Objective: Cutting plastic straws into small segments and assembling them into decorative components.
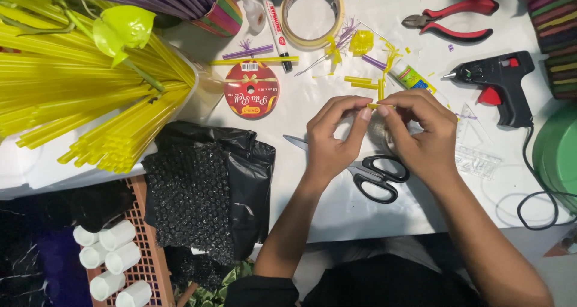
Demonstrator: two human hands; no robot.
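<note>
My left hand (pixel 333 135) and my right hand (pixel 421 132) meet above the white table (pixel 312 199), fingertips pinched together on a short yellow straw piece (pixel 380 106). Both hands grip it, the left from the left end, the right from the right end. Black-handled scissors (pixel 372 171) lie flat under my wrists, blades pointing left. More cut yellow straw pieces (pixel 360 81) and purple scraps lie just beyond my fingers.
A big bundle of yellow straws (pixel 72 96) fills the left. A red ribbon spool (pixel 251 89), a tape roll (pixel 312 12), a marker (pixel 276 24), red pliers (pixel 454 18), a black glue gun (pixel 499 81) with its cord, a glue tube (pixel 412 78) and black bubble wrap (pixel 204 187) surround my hands.
</note>
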